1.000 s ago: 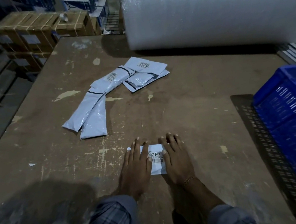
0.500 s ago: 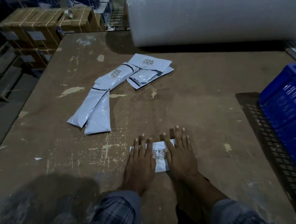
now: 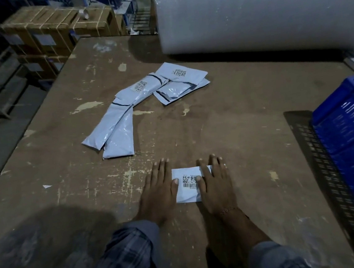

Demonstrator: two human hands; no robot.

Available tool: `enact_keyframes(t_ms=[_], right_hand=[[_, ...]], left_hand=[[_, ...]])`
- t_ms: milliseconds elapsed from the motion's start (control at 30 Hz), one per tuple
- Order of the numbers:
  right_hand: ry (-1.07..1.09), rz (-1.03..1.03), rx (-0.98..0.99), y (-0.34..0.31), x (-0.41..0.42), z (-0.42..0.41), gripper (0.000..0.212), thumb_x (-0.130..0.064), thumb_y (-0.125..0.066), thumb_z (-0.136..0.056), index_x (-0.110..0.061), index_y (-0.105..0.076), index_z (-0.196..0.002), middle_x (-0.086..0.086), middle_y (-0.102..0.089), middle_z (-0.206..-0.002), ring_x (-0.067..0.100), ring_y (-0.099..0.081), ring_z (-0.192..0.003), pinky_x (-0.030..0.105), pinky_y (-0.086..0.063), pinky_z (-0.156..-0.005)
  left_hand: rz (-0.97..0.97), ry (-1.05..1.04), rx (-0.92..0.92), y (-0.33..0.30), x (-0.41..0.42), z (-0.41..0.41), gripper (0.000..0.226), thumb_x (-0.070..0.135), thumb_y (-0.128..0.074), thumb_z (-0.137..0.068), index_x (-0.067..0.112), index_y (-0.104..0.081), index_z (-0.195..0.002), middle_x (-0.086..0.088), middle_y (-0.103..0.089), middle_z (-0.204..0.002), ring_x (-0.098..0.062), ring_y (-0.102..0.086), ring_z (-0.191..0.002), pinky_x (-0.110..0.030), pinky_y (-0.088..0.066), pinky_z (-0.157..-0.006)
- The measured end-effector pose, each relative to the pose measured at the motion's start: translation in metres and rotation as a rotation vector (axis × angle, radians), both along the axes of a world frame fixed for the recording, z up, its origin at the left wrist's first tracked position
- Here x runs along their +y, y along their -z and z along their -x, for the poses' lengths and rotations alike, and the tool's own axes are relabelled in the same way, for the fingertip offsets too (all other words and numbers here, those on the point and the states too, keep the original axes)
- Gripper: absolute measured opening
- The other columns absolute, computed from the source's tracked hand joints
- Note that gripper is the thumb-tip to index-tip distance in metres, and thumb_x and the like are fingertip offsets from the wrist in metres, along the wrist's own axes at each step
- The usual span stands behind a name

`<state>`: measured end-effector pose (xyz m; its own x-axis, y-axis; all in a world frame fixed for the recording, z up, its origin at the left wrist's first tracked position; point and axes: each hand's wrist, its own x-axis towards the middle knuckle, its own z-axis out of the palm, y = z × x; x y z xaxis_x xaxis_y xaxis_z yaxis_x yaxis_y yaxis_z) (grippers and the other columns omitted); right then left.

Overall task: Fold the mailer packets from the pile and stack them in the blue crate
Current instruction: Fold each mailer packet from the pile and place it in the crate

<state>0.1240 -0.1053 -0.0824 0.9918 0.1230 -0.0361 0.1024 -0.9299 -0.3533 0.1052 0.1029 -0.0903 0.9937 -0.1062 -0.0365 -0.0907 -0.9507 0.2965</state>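
We press one folded packet flat on the table, left hand and right hand spread open on its ends. The pile waits beyond; the blue crate sits right, its contents unseen.

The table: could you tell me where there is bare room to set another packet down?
Bare table lies between the pile and the blue crate, and left of the left hand. It is crowded by the bubble wrap roll and where both hands press the folded packet.
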Motion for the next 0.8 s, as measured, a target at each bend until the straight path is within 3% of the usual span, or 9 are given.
enact_keyframes(t_ms=[67,167,233,300,367,433,533,667,800], right_hand=[[-0.013,-0.028,0.023,0.001,-0.004,0.002,0.068,-0.062,-0.028,-0.102,-0.026,-0.039,-0.158,0.013,-0.016,-0.171,0.035,-0.009,-0.158,0.049,-0.012,-0.129],[-0.091,-0.060,0.028,-0.006,-0.011,-0.008,0.064,-0.064,-0.055,-0.094,-0.021,-0.055,-0.141,0.008,-0.039,-0.157,0.033,-0.028,-0.151,0.054,-0.028,-0.122],[-0.118,-0.035,0.007,-0.018,-0.012,-0.015,0.057,-0.062,-0.069,-0.086,-0.022,-0.061,-0.125,0.002,-0.055,-0.134,0.029,-0.047,-0.130,0.048,-0.036,-0.111],[-0.113,-0.048,0.031,-0.036,-0.011,-0.017,0.050,-0.060,-0.075,-0.081,-0.024,-0.061,-0.112,-0.002,-0.062,-0.113,0.025,-0.056,-0.106,0.040,-0.039,-0.095],[-0.110,-0.093,0.074,-0.053,-0.013,-0.017,0.044,-0.049,-0.082,-0.078,-0.022,-0.060,-0.105,0.001,-0.067,-0.102,0.027,-0.060,-0.093,0.038,-0.042,-0.082],[-0.122,-0.103,0.045,-0.070,-0.022,-0.017,0.036,-0.033,-0.083,-0.073,-0.023,-0.059,-0.099,0.003,-0.068,-0.095,0.030,-0.063,-0.086,0.038,-0.045,-0.072],[-0.126,-0.097,-0.111,-0.098,-0.048,-0.015,0.041,-0.012,-0.079,-0.060,-0.025,-0.068,-0.098,0.001,-0.068,-0.091,0.030,-0.065,-0.083,0.037,-0.051,-0.067],[-0.091,-0.006,-0.249,-0.151,-0.093,-0.006,0.034,-0.014,-0.078,-0.064,-0.026,-0.071,-0.096,-0.001,-0.062,-0.088,0.028,-0.061,-0.080,0.041,-0.051,-0.068],[0.043,0.041,-0.310,-0.205,-0.151,0.017,0.033,-0.006,-0.078,-0.077,-0.031,-0.064,-0.094,-0.009,-0.062,-0.088,0.018,-0.057,-0.079,0.034,-0.043,-0.068]], left_hand=[[0.027,-0.059,0.028,-0.002,-0.002,-0.005,0.081,0.063,0.012,-0.102,0.021,0.001,-0.170,0.003,0.006,-0.178,-0.017,0.010,-0.163,-0.042,0.004,-0.132],[0.246,-0.067,0.093,-0.003,0.006,-0.013,0.079,0.067,-0.024,-0.104,0.023,-0.016,-0.169,0.007,-0.003,-0.177,-0.015,0.004,-0.163,-0.041,0.002,-0.132],[0.421,-0.092,0.126,-0.009,0.014,-0.018,0.079,0.059,-0.056,-0.100,0.018,-0.033,-0.164,0.003,-0.025,-0.173,-0.018,-0.017,-0.161,-0.041,-0.018,-0.130],[0.486,-0.082,0.085,-0.020,0.017,-0.022,0.064,0.056,-0.070,-0.092,0.018,-0.058,-0.142,0.003,-0.054,-0.148,-0.021,-0.049,-0.140,-0.041,-0.042,-0.114],[0.478,-0.082,0.059,-0.037,0.017,-0.026,0.047,0.064,-0.073,-0.079,0.031,-0.065,-0.112,0.013,-0.063,-0.114,-0.014,-0.061,-0.107,-0.043,-0.053,-0.091],[0.510,-0.065,0.098,-0.056,0.014,-0.032,0.040,0.064,-0.078,-0.072,0.037,-0.063,-0.097,0.017,-0.064,-0.098,-0.010,-0.062,-0.090,-0.044,-0.056,-0.080],[0.587,0.011,0.046,-0.088,-0.007,-0.037,0.030,0.050,-0.081,-0.077,0.032,-0.065,-0.093,0.013,-0.067,-0.093,-0.010,-0.064,-0.087,-0.047,-0.056,-0.079],[0.665,0.167,-0.056,-0.139,-0.058,-0.044,0.011,0.035,-0.075,-0.082,0.037,-0.075,-0.093,0.015,-0.063,-0.088,-0.006,-0.063,-0.084,-0.037,-0.052,-0.073],[0.695,0.364,-0.096,-0.191,-0.124,-0.047,0.025,0.019,-0.071,-0.082,0.040,-0.078,-0.093,0.013,-0.063,-0.091,-0.005,-0.065,-0.086,-0.024,-0.047,-0.071]])
